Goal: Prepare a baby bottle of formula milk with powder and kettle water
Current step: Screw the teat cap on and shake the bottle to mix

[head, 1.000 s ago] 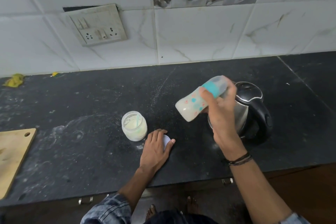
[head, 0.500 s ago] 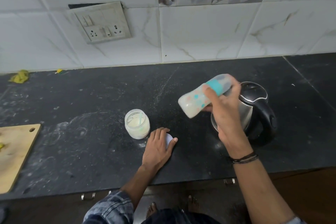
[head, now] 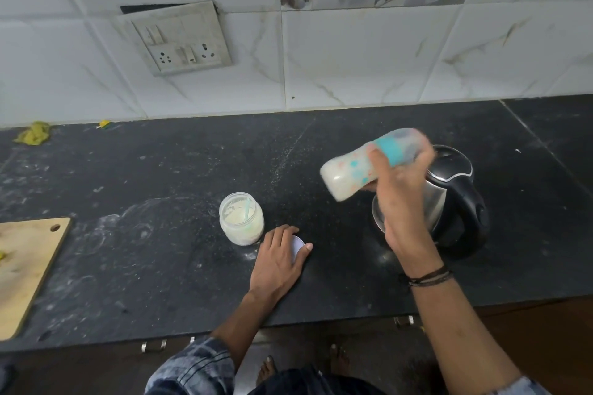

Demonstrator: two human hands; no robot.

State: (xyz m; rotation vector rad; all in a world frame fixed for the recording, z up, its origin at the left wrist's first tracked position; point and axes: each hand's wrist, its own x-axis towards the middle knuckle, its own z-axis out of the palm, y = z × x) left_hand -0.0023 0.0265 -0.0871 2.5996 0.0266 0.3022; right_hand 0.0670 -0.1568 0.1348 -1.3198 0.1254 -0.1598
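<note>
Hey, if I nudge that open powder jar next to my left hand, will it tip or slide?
The jar looks squat and wide-based, so it would likely slide rather than tip. It is lidless, so a hard knock could spill powder. The counter is dusted white, which may let it slip easily.

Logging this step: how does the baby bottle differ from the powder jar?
The baby bottle is tilted in the air, held by the right hand; the powder jar stands upright on the counter. The bottle has its teal top on; the jar is open. Both hold something whitish.
</note>
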